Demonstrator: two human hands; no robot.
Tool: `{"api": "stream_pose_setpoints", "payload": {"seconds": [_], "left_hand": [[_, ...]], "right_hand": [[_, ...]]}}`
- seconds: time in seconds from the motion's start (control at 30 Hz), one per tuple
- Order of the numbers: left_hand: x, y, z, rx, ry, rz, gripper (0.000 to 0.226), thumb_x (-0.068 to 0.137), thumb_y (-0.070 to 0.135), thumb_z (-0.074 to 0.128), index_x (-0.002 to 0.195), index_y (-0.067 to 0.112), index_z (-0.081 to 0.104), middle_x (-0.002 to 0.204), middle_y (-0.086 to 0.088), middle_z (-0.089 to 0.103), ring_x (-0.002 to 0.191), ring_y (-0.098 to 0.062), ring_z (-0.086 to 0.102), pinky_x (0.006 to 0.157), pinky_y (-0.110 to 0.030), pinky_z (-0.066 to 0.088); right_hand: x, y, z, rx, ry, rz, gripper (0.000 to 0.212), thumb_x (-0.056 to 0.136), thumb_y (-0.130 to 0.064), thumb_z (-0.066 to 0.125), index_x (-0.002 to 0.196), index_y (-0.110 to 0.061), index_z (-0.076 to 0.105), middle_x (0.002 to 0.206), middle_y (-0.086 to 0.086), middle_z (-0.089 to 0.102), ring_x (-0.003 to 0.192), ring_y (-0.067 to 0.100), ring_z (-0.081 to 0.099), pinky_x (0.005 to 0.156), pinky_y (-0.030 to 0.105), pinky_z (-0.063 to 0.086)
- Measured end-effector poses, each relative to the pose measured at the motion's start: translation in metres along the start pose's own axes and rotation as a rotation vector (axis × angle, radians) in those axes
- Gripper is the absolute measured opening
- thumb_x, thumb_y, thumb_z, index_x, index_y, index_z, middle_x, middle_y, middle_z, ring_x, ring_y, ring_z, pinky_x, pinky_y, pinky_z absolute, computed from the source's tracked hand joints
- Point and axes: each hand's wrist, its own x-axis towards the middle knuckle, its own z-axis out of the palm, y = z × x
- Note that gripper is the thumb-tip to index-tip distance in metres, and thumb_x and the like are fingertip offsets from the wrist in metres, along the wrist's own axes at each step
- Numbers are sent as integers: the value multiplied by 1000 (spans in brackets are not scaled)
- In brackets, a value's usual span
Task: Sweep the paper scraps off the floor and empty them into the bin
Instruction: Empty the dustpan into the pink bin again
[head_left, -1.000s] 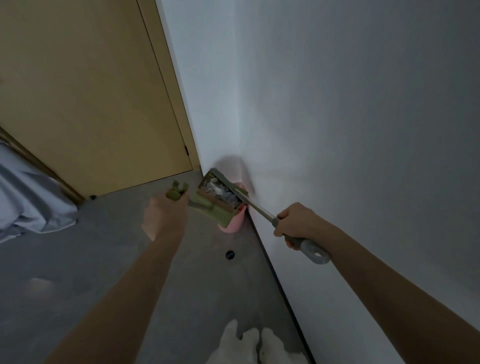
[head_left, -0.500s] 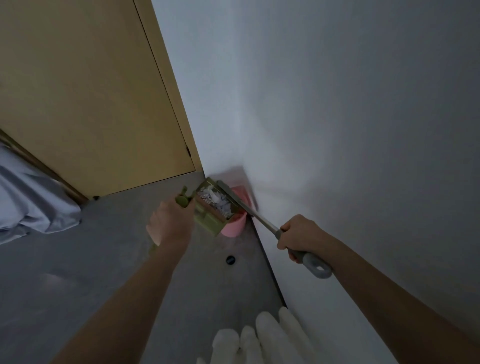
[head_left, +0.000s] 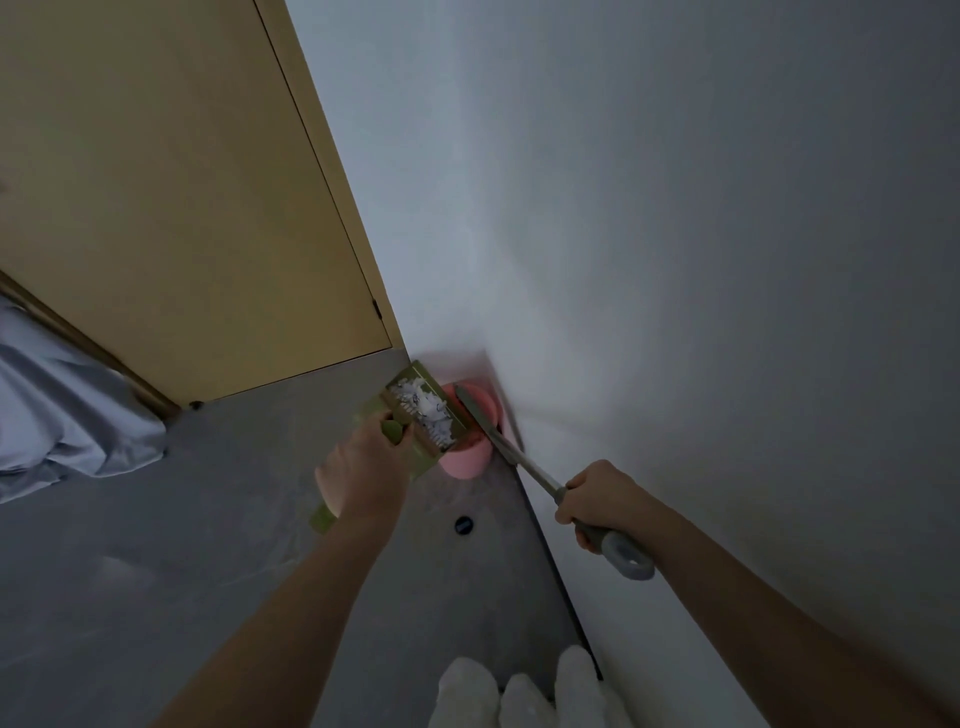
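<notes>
Two bare forearms reach in from the bottom edge — no sleeves, watch or rings visible. The left hand (head_left: 363, 475) and right hand (head_left: 597, 499) are ungloved. Below the wrists, at the bottom edge, show fluffy white slippers (head_left: 524, 693) — soft, rounded toes.

Lighting: dim, cool, grey-blue throughout; source not in view. White wall (head_left: 675, 260) brightest near the corner, falling to grey toward the right and upper edges. Floor (head_left: 156, 597) dark, with one faint pale sheen. Soft shadow on the wall beside the pink bin (head_left: 467, 462). Distortion: strong wide-angle bending; door (head_left: 182, 208) edges lean. Sharpness: soft, slightly noisy; white shapes at the bottom edge blurred, possibly footwear.
</notes>
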Motion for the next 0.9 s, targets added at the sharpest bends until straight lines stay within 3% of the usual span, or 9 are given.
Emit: {"api": "stream_pose_setpoints", "payload": {"seconds": [0.17, 0.37, 0.57, 0.77, 0.9], "left_hand": [[-15, 6, 12, 15, -18, 56, 31, 96, 44, 60, 109, 17, 68, 78, -9, 66, 66, -25, 45, 64, -32, 33], [-29, 6, 31, 67, -50, 221, 31, 94, 43, 62, 115, 22, 69, 77, -10, 70, 71, -33, 66, 61, -31, 36], [-23, 3, 48, 71, 32, 412, 32, 62, 25, 94, 86, 15, 76, 44, -6, 56, 33, -27, 52, 47, -24, 31], [-17, -5, 56, 106, 69, 522, 33, 59, 23, 96, 85, 16, 76, 47, -3, 58, 32, -25, 52, 45, -22, 31], [-12, -6, 60, 127, 93, 570, 32, 59, 24, 96, 83, 17, 76, 49, -3, 59, 33, -26, 53, 43, -22, 30]], "right_hand": [[5, 4, 5, 40, -15, 14, 24, 76, -4, 65, 94, 11, 70, 61, 17, 65, 60, 28, 65, 69, 41, 60], [10, 10, 3, 66, -12, 27, 23, 75, -5, 65, 92, 11, 70, 63, 20, 69, 61, 29, 68, 71, 45, 61], [16, 14, 3, 71, 27, 19, 27, 74, -9, 64, 94, 8, 67, 74, 23, 69, 67, 33, 68, 69, 44, 59], [23, 16, 6, 108, 14, 44, 29, 71, -8, 65, 93, 10, 68, 70, 22, 69, 80, 38, 71, 72, 49, 59], [27, 14, 10, 166, 19, 64, 26, 74, -6, 66, 93, 12, 66, 65, 20, 65, 62, 32, 65, 68, 43, 58]]}}
